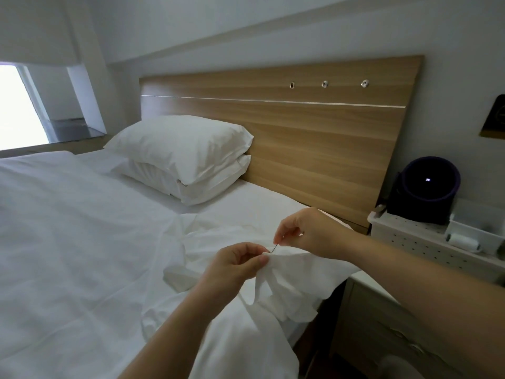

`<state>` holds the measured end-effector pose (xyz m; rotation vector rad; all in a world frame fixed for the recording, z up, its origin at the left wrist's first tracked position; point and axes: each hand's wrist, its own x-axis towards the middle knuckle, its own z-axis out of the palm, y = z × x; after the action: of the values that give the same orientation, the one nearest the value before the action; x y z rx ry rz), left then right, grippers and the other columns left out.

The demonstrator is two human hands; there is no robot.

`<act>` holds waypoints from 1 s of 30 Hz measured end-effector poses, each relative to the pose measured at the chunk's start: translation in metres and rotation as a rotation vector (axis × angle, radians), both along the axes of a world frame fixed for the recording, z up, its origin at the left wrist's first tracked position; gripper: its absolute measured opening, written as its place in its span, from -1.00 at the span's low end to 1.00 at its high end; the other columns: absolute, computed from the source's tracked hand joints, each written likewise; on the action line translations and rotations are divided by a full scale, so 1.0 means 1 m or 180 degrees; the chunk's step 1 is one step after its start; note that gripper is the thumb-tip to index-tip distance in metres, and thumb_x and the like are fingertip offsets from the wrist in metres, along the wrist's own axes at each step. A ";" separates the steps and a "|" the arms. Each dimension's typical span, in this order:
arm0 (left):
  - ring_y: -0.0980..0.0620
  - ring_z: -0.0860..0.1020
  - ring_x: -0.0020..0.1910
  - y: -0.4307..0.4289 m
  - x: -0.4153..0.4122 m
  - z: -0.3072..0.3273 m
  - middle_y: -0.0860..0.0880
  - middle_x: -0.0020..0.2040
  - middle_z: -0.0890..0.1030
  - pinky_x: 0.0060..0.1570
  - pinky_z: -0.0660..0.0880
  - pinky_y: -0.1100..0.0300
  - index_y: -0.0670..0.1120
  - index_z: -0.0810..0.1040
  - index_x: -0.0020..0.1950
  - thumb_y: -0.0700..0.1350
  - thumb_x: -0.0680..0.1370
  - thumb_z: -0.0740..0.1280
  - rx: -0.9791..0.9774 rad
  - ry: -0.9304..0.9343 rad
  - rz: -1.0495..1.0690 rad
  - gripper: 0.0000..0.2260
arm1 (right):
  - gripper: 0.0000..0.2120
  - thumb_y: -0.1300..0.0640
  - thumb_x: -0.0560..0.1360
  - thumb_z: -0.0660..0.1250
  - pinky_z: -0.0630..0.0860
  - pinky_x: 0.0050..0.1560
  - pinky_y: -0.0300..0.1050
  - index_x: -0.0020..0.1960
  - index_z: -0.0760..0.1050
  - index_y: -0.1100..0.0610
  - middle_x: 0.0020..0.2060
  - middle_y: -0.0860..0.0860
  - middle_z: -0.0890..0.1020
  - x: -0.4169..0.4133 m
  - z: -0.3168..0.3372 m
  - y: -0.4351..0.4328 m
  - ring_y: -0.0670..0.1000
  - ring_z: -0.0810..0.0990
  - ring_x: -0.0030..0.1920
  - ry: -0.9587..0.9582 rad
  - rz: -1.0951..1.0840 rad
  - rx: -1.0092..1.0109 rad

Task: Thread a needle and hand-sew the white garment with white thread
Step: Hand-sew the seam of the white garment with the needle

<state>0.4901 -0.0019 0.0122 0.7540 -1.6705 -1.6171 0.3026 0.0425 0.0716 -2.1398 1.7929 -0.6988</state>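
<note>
Head view: low in the centre of the frame, the left hand [235,266] pinches a raised fold of the garment [297,283] between thumb and fingers, its grip narrow and closed on the cloth. Just up and right of it, the right hand [311,231] has a fine grip on the upper end of the needle [275,247], whose lower end meets the fold's edge right beside the left thumb. The rest of the garment lies rumpled over the bed [82,242] and spills off its right edge toward the bottom of the frame. The thread is too fine and pale to make out against the white. At the right edge of the frame, what looks like a white spool [464,240] lies on a rack [410,242], well apart from both hands.

This looks like a stitch in progress, though I cannot tell whether the needle is going in or coming out. To do it well, the left grip should hold the fold taut and flat, with the thumb clear of the point. The right hand should drive the needle close to the edge, take a small bite of cloth, and draw the thread through gently so it does not pucker or tangle.
</note>
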 end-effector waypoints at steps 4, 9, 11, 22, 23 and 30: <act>0.13 0.58 -0.26 0.000 0.000 0.001 0.02 -0.30 0.64 -0.09 0.54 0.25 -0.14 0.62 -0.17 -0.29 0.53 0.34 -0.0028 -0.0013 -0.0039 -0.88 | -0.92 0.23 0.49 0.41 0.57 -0.01 -0.18 -0.06 0.67 0.14 -0.17 0.00 0.70 0.002 -0.001 -0.003 -0.10 0.65 -0.15 -0.0034 0.0054 0.0006; 0.05 0.58 -0.20 0.001 -0.001 0.003 -0.01 -0.26 0.65 0.01 0.55 0.11 -0.15 0.62 -0.13 -0.27 0.54 0.34 -0.0119 -0.0031 0.0091 -0.91 | -0.91 0.25 0.48 0.40 0.58 -0.03 -0.26 -0.05 0.68 0.14 -0.16 -0.04 0.71 0.012 0.002 0.000 -0.19 0.65 -0.15 -0.0135 0.0253 -0.0017; -0.01 0.57 -0.16 0.001 -0.001 0.004 -0.06 -0.23 0.65 0.10 0.54 -0.05 -0.14 0.63 -0.11 -0.25 0.54 0.35 -0.0129 -0.0053 0.0146 -0.92 | -0.89 0.27 0.48 0.39 0.57 -0.02 -0.30 -0.04 0.67 0.13 -0.16 -0.05 0.70 0.015 0.004 0.002 -0.22 0.64 -0.14 -0.0171 0.0301 -0.0018; 0.06 0.63 -0.19 0.003 -0.006 0.003 -0.07 -0.19 0.67 -0.12 0.56 0.24 -0.20 0.62 -0.04 -0.22 0.56 0.33 0.0160 0.0080 0.0155 -0.90 | -0.94 0.19 0.46 0.44 0.59 0.04 -0.19 -0.07 0.60 0.13 -0.14 -0.05 0.68 0.019 -0.006 0.013 -0.14 0.65 -0.09 -0.0507 0.0389 -0.0357; 0.06 0.63 -0.19 0.003 -0.007 0.004 -0.07 -0.19 0.66 -0.12 0.57 0.24 -0.21 0.62 -0.04 -0.22 0.57 0.32 0.0208 0.0090 0.0170 -0.90 | -0.96 0.20 0.46 0.45 0.60 0.02 -0.16 -0.10 0.61 0.12 -0.15 -0.04 0.69 0.020 -0.009 0.013 -0.13 0.65 -0.09 -0.0544 0.0344 -0.0426; 0.07 0.62 -0.23 0.005 -0.009 0.014 -0.05 -0.24 0.63 -0.14 0.58 0.23 -0.23 0.57 -0.06 -0.22 0.59 0.29 0.0456 0.0069 0.0211 -0.89 | -0.88 0.14 0.44 0.44 0.55 -0.08 -0.09 -0.24 0.55 -0.01 -0.01 -0.15 0.64 0.023 0.010 0.032 0.01 0.60 -0.16 -0.1428 -0.0311 -0.0533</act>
<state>0.4815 0.0030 0.0259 0.8508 -1.5107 -1.7056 0.3251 0.0747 0.0815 -1.8047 1.6443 -1.2768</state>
